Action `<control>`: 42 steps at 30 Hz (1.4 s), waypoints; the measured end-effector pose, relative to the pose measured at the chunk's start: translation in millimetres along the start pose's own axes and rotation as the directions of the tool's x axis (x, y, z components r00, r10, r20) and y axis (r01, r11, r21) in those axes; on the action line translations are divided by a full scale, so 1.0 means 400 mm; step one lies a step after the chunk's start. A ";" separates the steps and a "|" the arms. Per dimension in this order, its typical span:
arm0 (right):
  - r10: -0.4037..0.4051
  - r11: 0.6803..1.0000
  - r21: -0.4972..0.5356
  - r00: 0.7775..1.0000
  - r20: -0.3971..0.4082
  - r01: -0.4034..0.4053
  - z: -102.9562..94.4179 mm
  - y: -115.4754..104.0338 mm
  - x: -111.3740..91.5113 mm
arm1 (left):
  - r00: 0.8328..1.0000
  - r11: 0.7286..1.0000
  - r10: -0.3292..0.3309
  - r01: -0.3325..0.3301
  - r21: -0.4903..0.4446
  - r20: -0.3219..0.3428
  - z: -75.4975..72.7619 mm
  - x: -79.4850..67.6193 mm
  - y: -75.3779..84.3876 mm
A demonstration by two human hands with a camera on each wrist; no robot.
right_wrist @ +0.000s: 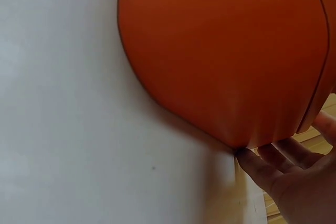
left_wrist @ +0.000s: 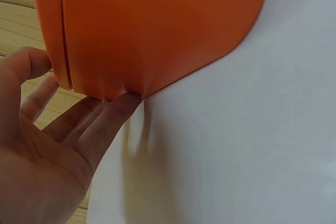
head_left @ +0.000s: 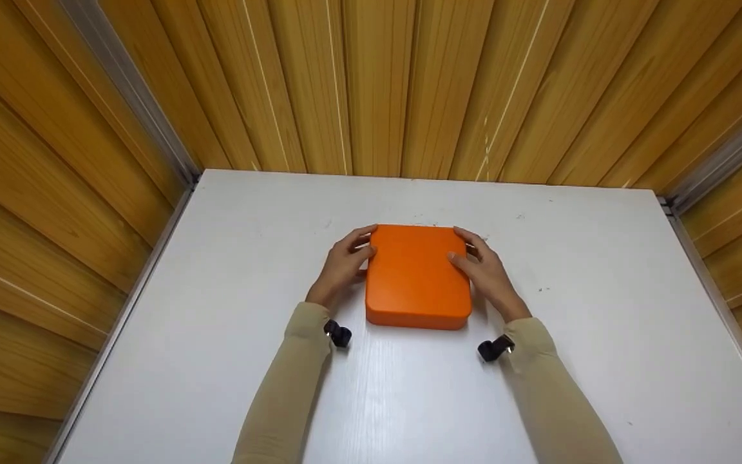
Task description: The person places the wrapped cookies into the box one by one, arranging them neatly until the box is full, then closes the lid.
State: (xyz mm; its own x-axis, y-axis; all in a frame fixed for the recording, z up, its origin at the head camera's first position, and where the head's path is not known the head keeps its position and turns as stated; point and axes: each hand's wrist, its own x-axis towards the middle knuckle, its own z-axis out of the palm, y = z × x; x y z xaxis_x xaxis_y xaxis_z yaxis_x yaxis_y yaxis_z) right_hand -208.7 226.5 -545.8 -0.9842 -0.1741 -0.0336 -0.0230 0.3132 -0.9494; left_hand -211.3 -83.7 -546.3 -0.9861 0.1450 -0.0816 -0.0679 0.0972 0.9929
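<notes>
An orange box (head_left: 417,274) with rounded corners lies flat on the white table in front of me. Along its side, a thin seam marks off a lid (left_wrist: 50,24) from the deeper lower part (left_wrist: 157,24). My left hand (head_left: 343,264) grips the left side, its thumb on the top edge and its fingers against the side wall. On the opposite side my right hand (head_left: 490,274) holds the box the same way. In the right wrist view, fingertips (right_wrist: 252,163) reach the bottom edge of the wall, right at the tabletop. The box's inside is hidden.
The white table (head_left: 216,361) extends around the box on all sides. Wood-patterned panels (head_left: 377,90) stand behind it and at both sides, with metal frame posts at the corners. Small dark cameras (head_left: 339,335) sit on both wrists, close over the tabletop.
</notes>
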 end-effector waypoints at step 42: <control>-0.008 1.000 -0.004 0.999 0.040 0.009 -0.014 0.011 -0.032 | 0.997 0.998 0.042 -0.038 -0.059 0.070 -0.010 -0.029 -0.020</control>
State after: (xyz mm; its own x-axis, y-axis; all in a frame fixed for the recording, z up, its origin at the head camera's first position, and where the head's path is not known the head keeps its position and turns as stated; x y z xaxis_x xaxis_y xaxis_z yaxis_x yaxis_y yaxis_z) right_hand -197.3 235.5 -547.7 -0.9761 -0.2141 -0.0381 -0.0322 0.3156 -0.9483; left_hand -199.7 -90.0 -553.0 -0.9749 0.2177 -0.0456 -0.0392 0.0337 0.9987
